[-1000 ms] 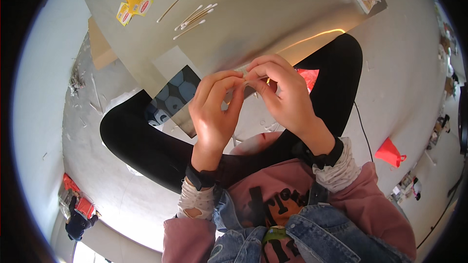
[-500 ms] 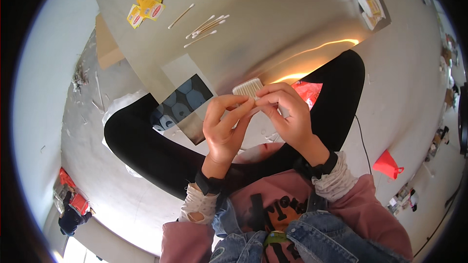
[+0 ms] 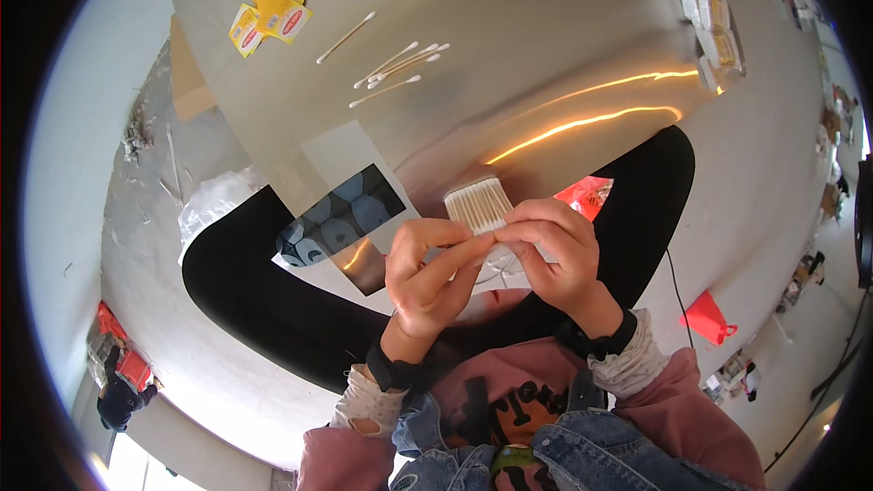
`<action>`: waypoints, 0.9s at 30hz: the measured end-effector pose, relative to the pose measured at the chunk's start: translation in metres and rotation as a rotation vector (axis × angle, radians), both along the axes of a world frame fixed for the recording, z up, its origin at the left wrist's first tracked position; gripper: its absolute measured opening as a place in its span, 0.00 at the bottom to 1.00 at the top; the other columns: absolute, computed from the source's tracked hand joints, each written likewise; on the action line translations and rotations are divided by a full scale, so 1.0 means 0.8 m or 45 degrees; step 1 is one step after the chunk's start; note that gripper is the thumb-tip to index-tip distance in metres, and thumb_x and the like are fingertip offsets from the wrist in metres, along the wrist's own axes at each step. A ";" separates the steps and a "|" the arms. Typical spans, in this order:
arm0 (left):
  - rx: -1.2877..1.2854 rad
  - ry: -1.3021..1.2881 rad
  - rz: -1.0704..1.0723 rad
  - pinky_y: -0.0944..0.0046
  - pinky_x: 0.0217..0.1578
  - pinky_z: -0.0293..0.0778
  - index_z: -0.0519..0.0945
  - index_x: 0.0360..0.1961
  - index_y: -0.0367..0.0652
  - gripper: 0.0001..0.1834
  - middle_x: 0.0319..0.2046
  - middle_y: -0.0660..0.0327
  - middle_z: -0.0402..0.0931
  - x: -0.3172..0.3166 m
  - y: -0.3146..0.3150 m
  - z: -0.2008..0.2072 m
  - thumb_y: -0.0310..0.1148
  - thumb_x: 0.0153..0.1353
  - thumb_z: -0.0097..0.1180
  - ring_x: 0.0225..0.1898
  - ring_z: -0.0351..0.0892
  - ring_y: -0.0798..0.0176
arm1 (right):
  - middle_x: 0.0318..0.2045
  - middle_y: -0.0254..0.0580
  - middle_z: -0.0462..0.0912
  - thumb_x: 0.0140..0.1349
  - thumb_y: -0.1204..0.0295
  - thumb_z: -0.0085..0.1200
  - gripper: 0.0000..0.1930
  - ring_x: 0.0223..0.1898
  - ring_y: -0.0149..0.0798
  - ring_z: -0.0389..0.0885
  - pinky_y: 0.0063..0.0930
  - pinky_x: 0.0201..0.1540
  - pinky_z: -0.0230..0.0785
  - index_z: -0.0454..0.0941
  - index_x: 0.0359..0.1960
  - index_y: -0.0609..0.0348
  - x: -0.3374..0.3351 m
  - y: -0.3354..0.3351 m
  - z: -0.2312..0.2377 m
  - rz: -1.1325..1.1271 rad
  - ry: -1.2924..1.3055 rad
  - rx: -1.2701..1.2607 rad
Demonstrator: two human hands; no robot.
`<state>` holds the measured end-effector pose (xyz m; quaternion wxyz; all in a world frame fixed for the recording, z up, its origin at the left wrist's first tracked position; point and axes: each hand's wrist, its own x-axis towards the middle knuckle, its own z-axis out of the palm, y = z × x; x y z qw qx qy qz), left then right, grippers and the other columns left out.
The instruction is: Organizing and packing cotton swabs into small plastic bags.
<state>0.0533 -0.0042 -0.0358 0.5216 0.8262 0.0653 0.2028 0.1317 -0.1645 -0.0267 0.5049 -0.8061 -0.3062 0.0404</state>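
Observation:
A flat bundle of cotton swabs [image 3: 478,206], white-tipped with pale sticks laid side by side, is held up in front of me above my crossed legs. It seems to be in a clear bag, though I cannot make out the film well. My left hand [image 3: 431,268] pinches the bundle's near end from the left. From the right, my right hand [image 3: 556,250] grips the same end, its fingertips meeting those of the left. The fingers hide the near tips. Beyond the hands, several loose cotton swabs [image 3: 397,67] lie on the shiny metal tabletop [image 3: 546,27].
Yellow printed cards [image 3: 275,16] lie at the table's far left. Packed swab bundles [image 3: 712,14] line its far right edge. A dark patterned sheet [image 3: 350,209] covers the near left corner. A red bag [image 3: 707,318] stands on the floor at right, near a black cable [image 3: 677,286].
The swab bundle has tipped so more of its flat face shows. Both hands sit slightly lower in the picture, still pinching its near end. The whole view has shifted a little.

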 end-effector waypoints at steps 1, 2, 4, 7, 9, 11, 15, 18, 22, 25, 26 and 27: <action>-0.006 0.008 0.000 0.62 0.33 0.75 0.89 0.35 0.42 0.17 0.34 0.61 0.79 -0.001 0.001 0.004 0.19 0.41 0.72 0.34 0.79 0.59 | 0.36 0.41 0.84 0.48 0.83 0.65 0.11 0.31 0.41 0.83 0.30 0.30 0.73 0.85 0.35 0.59 0.002 0.000 0.001 -0.002 -0.002 -0.012; 0.031 0.035 -0.018 0.62 0.33 0.75 0.89 0.35 0.43 0.17 0.34 0.61 0.79 -0.005 0.002 0.010 0.19 0.40 0.72 0.35 0.79 0.59 | 0.36 0.41 0.84 0.48 0.83 0.65 0.11 0.31 0.41 0.83 0.30 0.30 0.73 0.85 0.35 0.59 0.002 -0.001 0.010 -0.002 0.007 -0.018; 0.067 0.076 -0.034 0.63 0.33 0.75 0.89 0.35 0.44 0.17 0.33 0.61 0.79 -0.004 0.008 0.008 0.20 0.40 0.73 0.35 0.79 0.59 | 0.35 0.41 0.85 0.49 0.81 0.68 0.07 0.32 0.40 0.83 0.29 0.33 0.73 0.86 0.31 0.59 0.004 -0.001 0.028 0.065 0.057 -0.068; 0.043 0.145 -0.029 0.62 0.33 0.76 0.90 0.35 0.44 0.18 0.33 0.62 0.79 -0.002 0.016 -0.002 0.20 0.37 0.72 0.35 0.80 0.58 | 0.35 0.38 0.85 0.48 0.81 0.67 0.08 0.29 0.39 0.82 0.30 0.29 0.71 0.86 0.31 0.57 0.005 0.001 0.005 0.062 0.094 -0.028; 0.021 0.151 -0.044 0.62 0.33 0.76 0.90 0.35 0.45 0.19 0.33 0.62 0.79 -0.005 0.015 -0.002 0.20 0.36 0.72 0.35 0.80 0.58 | 0.34 0.38 0.86 0.46 0.81 0.68 0.08 0.29 0.38 0.82 0.30 0.29 0.70 0.86 0.30 0.56 0.003 -0.003 0.002 0.073 0.171 -0.035; 0.080 0.157 -0.103 0.62 0.34 0.76 0.90 0.35 0.46 0.21 0.34 0.63 0.80 -0.012 0.018 0.012 0.20 0.34 0.71 0.35 0.80 0.58 | 0.34 0.37 0.86 0.46 0.80 0.68 0.09 0.29 0.38 0.82 0.30 0.28 0.69 0.86 0.29 0.55 0.007 -0.007 0.020 0.121 0.178 -0.064; 0.028 0.150 -0.125 0.63 0.30 0.74 0.90 0.31 0.46 0.17 0.34 0.65 0.80 -0.013 0.023 0.005 0.21 0.34 0.73 0.33 0.81 0.60 | 0.34 0.34 0.86 0.44 0.80 0.68 0.09 0.28 0.36 0.81 0.31 0.28 0.66 0.86 0.29 0.54 0.009 -0.010 0.009 0.179 0.189 -0.087; 0.067 0.125 -0.122 0.64 0.29 0.73 0.90 0.30 0.46 0.16 0.33 0.66 0.80 -0.011 0.024 0.019 0.22 0.34 0.74 0.33 0.80 0.61 | 0.34 0.34 0.86 0.44 0.80 0.68 0.09 0.29 0.37 0.81 0.32 0.28 0.67 0.86 0.29 0.53 0.015 -0.009 0.009 0.163 0.226 -0.077; 0.025 0.186 -0.121 0.65 0.29 0.71 0.90 0.30 0.46 0.17 0.31 0.65 0.80 -0.007 0.026 0.011 0.23 0.33 0.76 0.31 0.79 0.62 | 0.36 0.33 0.86 0.41 0.81 0.64 0.13 0.27 0.38 0.80 0.31 0.27 0.66 0.86 0.31 0.52 0.022 -0.009 0.000 0.159 0.282 0.032; 0.041 0.133 -0.097 0.64 0.29 0.71 0.90 0.30 0.46 0.17 0.31 0.66 0.80 -0.005 0.024 0.018 0.23 0.32 0.75 0.31 0.79 0.62 | 0.34 0.35 0.87 0.43 0.81 0.68 0.11 0.28 0.38 0.81 0.32 0.29 0.68 0.86 0.29 0.53 0.025 -0.013 0.009 0.176 0.275 -0.095; 0.036 0.135 -0.099 0.64 0.29 0.71 0.90 0.30 0.46 0.17 0.31 0.66 0.80 -0.004 0.023 0.013 0.23 0.32 0.75 0.31 0.79 0.62 | 0.34 0.35 0.87 0.43 0.80 0.69 0.11 0.28 0.37 0.81 0.32 0.29 0.68 0.87 0.30 0.53 0.027 -0.015 0.003 0.193 0.301 -0.083; 0.011 0.166 -0.107 0.64 0.29 0.71 0.90 0.30 0.45 0.17 0.31 0.66 0.80 -0.004 0.023 0.007 0.23 0.32 0.75 0.31 0.79 0.62 | 0.34 0.35 0.87 0.43 0.80 0.69 0.11 0.28 0.37 0.81 0.32 0.29 0.68 0.87 0.30 0.53 0.028 -0.016 0.001 0.213 0.328 -0.066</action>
